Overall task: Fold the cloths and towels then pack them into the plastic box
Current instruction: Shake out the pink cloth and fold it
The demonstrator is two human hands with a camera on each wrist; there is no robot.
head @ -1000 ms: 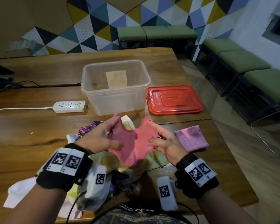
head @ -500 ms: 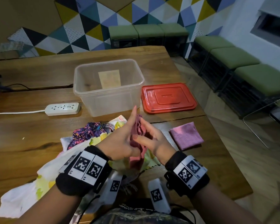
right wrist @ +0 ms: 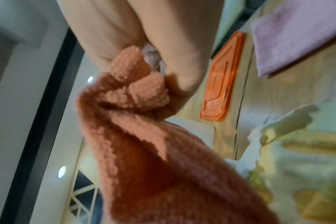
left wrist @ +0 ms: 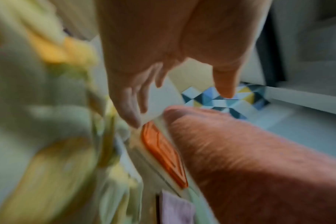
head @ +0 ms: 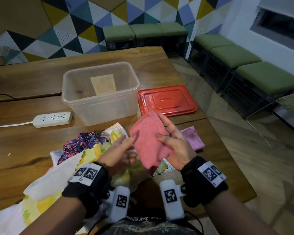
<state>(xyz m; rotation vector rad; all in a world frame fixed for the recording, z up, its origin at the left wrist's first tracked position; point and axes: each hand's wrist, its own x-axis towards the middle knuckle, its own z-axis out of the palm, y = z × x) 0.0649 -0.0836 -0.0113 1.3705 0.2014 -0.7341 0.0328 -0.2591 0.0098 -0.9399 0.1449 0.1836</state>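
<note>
The right hand [head: 175, 146] held the folded pink towel [head: 149, 139] up above the near part of the wooden table [head: 24, 133], thumb on its upper face and fingers behind; the right wrist view showed a bunched corner of it pinched between thumb and fingers [right wrist: 180, 60]. The left hand [head: 120, 148] was spread loosely, fingers straight, its fingertips at the towel's left edge and grasping nothing (the left wrist view was blurred, yet the fingers [left wrist: 132, 106] plainly hung apart). Under both hands lay a heap of unfolded cloths: a yellow-and-white floral cloth [head: 61, 180] reaching to the near left edge, and a dark multicoloured cloth [head: 80, 145] on its far side. A folded lilac cloth [head: 193, 138] lay flat on the table just right of the right hand. Beyond the heap stood the clear plastic box [head: 100, 92], open-topped, with a paper label on its far wall. Its red lid [head: 166, 99] lay flat just to the right of it, close to the table's right edge. A white power strip [head: 53, 118] sat left of the box, its cable running off to the left. Bare wood lay between the heap and the box, and more to the far left. Green-cushioned stools [head: 266, 78] lined the walls beyond the table's far and right edges.
</note>
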